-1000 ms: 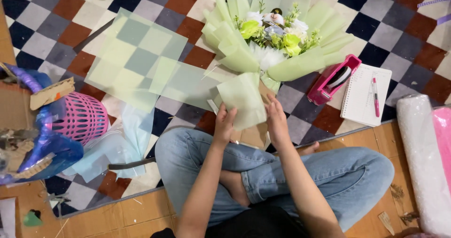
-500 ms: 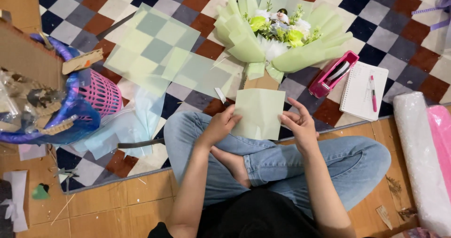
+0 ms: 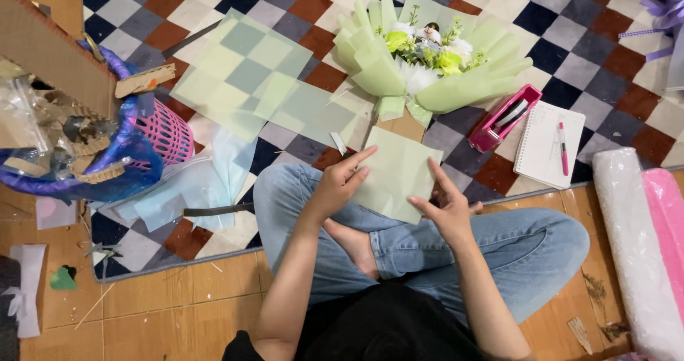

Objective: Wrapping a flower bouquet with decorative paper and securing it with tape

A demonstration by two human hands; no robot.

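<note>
- The checkered rug carries nearly everything; the person sits cross-legged at its near edge, knees in jeans reaching over onto the wooden floor.
- Loose pale green wrapping sheets lie spread toward the rug's far left part, overlapping.
- The bouquet, already sleeved in green paper, lies near the far edge, stems toward the person.
- A pink basket lined with a blue bag sits at the rug's left edge; a notebook with a pen rests at the right edge.
- The green paper square rests over the lap and the near edge.
- Left hand pinches its left side, forefinger extended along the top.
- Right hand presses its lower right corner, fingers spread.
- To fold well, I judge the corners should meet squarely before creasing.
</note>
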